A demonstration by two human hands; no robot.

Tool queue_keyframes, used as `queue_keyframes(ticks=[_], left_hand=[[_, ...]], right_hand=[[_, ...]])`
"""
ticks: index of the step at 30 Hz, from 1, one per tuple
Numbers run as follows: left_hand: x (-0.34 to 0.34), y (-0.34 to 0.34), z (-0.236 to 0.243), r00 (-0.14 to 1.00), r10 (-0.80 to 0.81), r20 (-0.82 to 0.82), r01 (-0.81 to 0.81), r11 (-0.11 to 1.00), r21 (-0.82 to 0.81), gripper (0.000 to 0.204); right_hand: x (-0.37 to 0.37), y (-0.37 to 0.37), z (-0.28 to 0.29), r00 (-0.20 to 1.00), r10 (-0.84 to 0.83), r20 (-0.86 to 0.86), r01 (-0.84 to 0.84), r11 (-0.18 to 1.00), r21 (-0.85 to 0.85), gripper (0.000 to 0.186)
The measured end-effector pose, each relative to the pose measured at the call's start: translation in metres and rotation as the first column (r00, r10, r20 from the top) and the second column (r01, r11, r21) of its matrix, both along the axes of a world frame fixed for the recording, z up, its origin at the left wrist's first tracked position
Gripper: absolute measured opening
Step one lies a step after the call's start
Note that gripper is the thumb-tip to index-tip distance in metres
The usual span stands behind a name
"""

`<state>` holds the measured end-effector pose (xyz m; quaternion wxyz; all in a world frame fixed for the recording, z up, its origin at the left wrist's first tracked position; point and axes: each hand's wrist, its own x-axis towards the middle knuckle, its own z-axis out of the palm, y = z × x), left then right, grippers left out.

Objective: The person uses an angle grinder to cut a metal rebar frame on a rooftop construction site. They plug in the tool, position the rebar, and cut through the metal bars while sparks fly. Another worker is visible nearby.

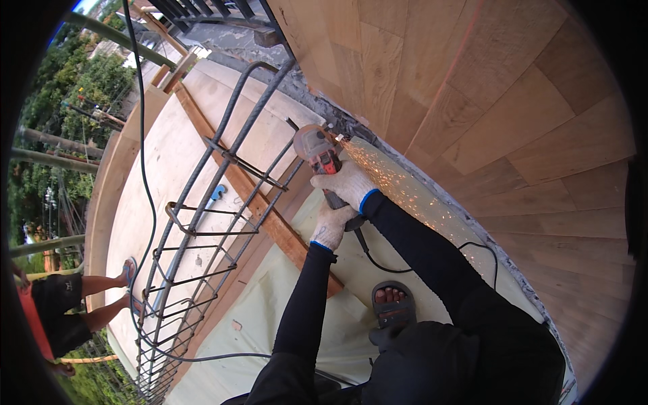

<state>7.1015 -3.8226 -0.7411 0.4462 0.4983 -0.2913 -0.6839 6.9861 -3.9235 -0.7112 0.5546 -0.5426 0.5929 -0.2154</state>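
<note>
Right hand (347, 183): gloved in white knit with a blue cuff, fingers (331, 182) wrapped tight around the body of the angle grinder (322, 156).
Left hand (332, 226): same kind of glove, fingers curled shut around the rear handle of the grinder, just below and behind the right fingers.
Angle grinder: red and grey, held between both sets of fingers, disc end pointing away from them, up toward the wall foot.
Sparks (398, 185): streaming back from the disc, past the right fingers and along the right sleeve.
Power cord (378, 263): black, trailing from under the left fingers, looping across the pale sheet (270, 317) near the sandalled foot (393, 302).
Rebar cage (202, 223): long, lying on the plywood deck (162, 169), to the left of both hands, well apart from the fingers.
Timber strip (270, 216): running diagonally just left of the left fingers, beside the cage.
Plywood wall (506, 115): rising beyond the fingertips, to the right.
Another person (61, 310): far left of the fingers, legs and dark shorts at the deck edge.
</note>
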Motion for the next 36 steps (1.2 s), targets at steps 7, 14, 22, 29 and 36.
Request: queue_keyframes(ticks=[7,14,22,29,36], left_hand=[[0.000,0.001,-0.003,0.998,-0.024,0.052,0.024,1.000,-0.005,0.058],[-0.002,0.003,-0.003,1.000,0.012,0.009,-0.012,1.000,-0.001,0.062],[-0.006,0.003,-0.002,0.999,-0.015,0.043,0.016,0.999,-0.029,0.055],[-0.006,0.004,-0.003,0.998,-0.010,0.055,0.012,0.999,-0.040,0.055],[-0.007,0.003,-0.005,0.999,-0.023,0.040,0.023,1.000,0.007,0.057]], right_hand=[[-0.002,0.003,0.004,1.000,0.004,0.005,-0.004,1.000,-0.008,0.055],[-0.005,0.004,0.010,1.000,0.023,0.021,-0.023,1.000,0.004,0.054],[-0.004,0.002,-0.003,1.000,0.010,-0.014,-0.010,1.000,0.005,0.058],[-0.006,0.007,0.018,1.000,0.013,0.025,-0.013,1.000,0.006,0.053],[-0.008,0.005,0.011,1.000,0.002,0.015,-0.002,1.000,0.015,0.052]])
